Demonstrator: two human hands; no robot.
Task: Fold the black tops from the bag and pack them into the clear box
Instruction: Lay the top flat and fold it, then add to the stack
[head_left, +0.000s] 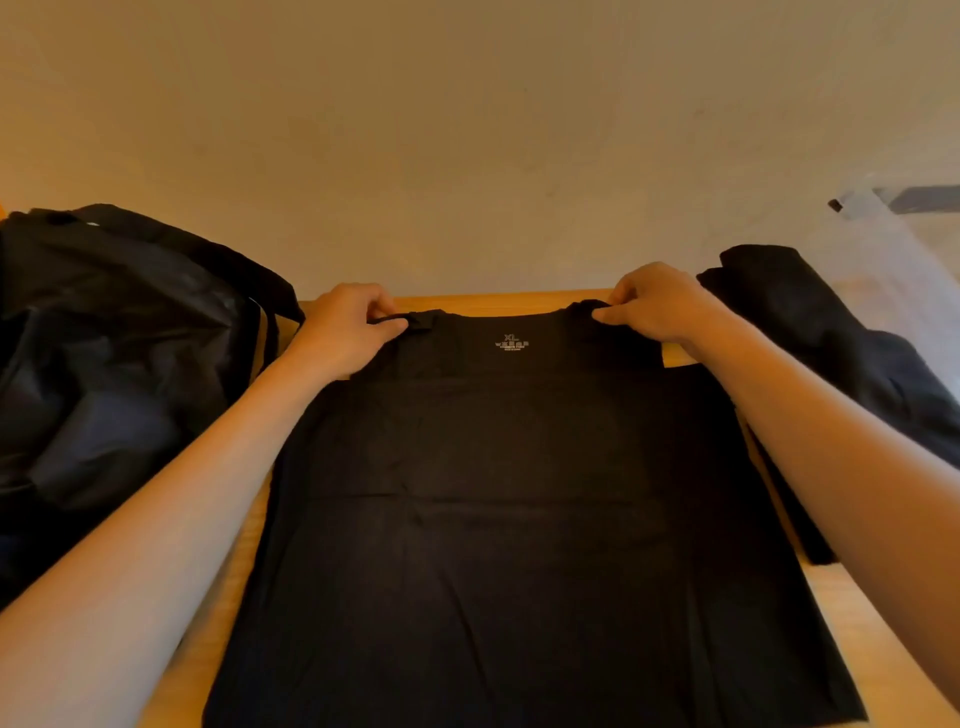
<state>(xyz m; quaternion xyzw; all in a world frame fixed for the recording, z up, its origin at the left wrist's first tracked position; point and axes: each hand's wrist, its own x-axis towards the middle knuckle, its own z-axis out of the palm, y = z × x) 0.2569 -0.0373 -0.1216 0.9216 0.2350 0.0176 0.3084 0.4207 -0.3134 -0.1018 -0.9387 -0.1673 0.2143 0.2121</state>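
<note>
A black top (498, 519) lies spread flat on the wooden table (519, 300), neckline at the far edge with a white XL print inside the collar. My left hand (348, 327) pinches its left shoulder strap. My right hand (660, 306) pinches the right strap. A dark bag (114, 353) sits slumped at the left. More black cloth (826, 332) lies heaped at the right. Behind that heap stands the clear box (893, 244), pale and hard to make out.
A plain beige wall rises right behind the table's far edge. Strips of bare wood show on both sides of the top, at the left by the bag and at the lower right corner.
</note>
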